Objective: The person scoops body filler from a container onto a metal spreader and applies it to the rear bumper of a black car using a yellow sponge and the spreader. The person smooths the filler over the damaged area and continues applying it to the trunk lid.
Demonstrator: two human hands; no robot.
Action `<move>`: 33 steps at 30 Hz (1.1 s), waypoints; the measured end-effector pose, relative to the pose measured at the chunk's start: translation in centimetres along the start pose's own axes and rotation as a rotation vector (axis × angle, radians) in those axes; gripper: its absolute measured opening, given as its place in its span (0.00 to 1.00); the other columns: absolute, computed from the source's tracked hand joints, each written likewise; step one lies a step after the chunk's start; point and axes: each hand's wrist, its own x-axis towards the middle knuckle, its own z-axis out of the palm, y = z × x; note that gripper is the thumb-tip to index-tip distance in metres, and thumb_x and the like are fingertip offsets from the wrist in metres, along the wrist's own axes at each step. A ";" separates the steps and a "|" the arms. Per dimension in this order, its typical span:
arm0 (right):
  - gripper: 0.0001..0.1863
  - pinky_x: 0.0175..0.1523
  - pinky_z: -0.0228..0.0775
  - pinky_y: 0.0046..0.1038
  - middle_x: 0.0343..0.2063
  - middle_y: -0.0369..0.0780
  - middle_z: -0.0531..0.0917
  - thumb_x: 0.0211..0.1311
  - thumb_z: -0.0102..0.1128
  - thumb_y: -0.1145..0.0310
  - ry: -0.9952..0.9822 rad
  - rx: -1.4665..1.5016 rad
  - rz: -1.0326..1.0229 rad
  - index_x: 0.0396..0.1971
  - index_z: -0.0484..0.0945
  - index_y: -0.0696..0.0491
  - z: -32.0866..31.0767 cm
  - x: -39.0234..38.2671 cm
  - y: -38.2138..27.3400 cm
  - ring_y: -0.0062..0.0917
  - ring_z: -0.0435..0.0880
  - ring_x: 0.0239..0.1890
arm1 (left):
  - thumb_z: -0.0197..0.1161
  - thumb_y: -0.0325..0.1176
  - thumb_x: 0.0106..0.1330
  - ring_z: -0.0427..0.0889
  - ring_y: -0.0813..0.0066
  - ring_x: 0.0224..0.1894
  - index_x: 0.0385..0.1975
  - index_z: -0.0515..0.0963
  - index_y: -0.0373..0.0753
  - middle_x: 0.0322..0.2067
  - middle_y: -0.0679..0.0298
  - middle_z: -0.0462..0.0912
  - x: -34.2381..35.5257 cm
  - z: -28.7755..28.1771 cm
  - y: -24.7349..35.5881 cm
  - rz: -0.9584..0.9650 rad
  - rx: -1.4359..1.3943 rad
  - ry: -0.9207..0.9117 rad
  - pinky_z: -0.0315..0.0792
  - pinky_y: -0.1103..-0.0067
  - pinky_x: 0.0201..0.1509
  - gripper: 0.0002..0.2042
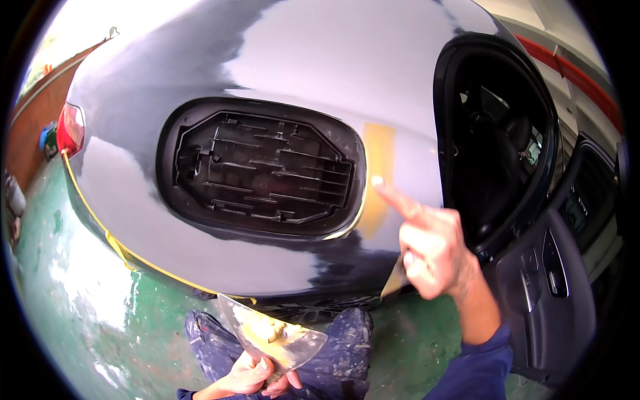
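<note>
My left hand (pixel 250 377) holds a putty board (pixel 240 320), a clear flat plate with a lump of yellow putty (pixel 270 330) on it, above my knees. My right hand (pixel 433 250) is raised before the car panel, index finger stretched out and the other fingers curled. Its fingertip meets or nearly meets a smooth yellow putty strip (pixel 380 150). From under the curled fingers sticks the triangular corner of a putty scraper (pixel 393 279); the rest is hidden. The strip runs beside the rounded recess in the grey-and-black car body (pixel 313 40).
Black ribbed plastic (pixel 260 173) fills the recess. A red tail light (pixel 71 130) sits at the left, with yellow tape (pixel 160 270) along the lower edge. An open car door (pixel 547 293) stands at the right. The floor (pixel 87 320) is green and worn.
</note>
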 end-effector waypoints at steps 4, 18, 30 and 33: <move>0.08 0.24 0.70 0.30 0.60 0.53 0.79 0.32 0.52 0.72 -0.111 -0.187 -0.052 0.09 0.62 0.58 -1.0 3.3 1.7 0.33 0.75 0.16 | 0.53 0.70 0.66 0.66 0.78 0.09 0.30 0.80 0.29 0.10 0.66 0.69 -0.2 0.8 0.4 -0.014 0.004 0.055 0.61 0.79 0.15 0.39; 0.13 0.20 0.58 0.24 0.65 0.42 0.78 0.32 0.58 0.69 -0.164 -0.301 0.032 0.07 0.62 0.53 4.9 -2.0 -2.7 0.21 0.66 0.14 | 0.49 0.66 0.72 0.66 0.77 0.09 0.31 0.79 0.27 0.10 0.64 0.70 -3.5 -3.4 -3.9 -0.163 -0.128 0.082 0.62 0.79 0.15 0.38; 0.07 0.27 0.74 0.31 0.66 0.54 0.73 0.39 0.55 0.75 0.058 0.381 0.183 0.14 0.65 0.59 10.6 -2.9 -5.5 0.32 0.79 0.20 | 0.48 0.72 0.67 0.64 0.77 0.08 0.31 0.79 0.27 0.09 0.65 0.68 -0.7 -0.7 -0.3 -0.031 0.073 0.099 0.60 0.78 0.14 0.42; 0.08 0.37 0.76 0.31 0.67 0.66 0.67 0.52 0.51 0.73 0.248 0.651 0.260 0.18 0.70 0.61 9.9 -4.4 -5.7 0.32 0.84 0.28 | 0.55 0.65 0.70 0.66 0.77 0.09 0.32 0.79 0.26 0.10 0.65 0.70 -1.1 -0.8 -0.7 0.000 -0.026 0.131 0.61 0.78 0.14 0.36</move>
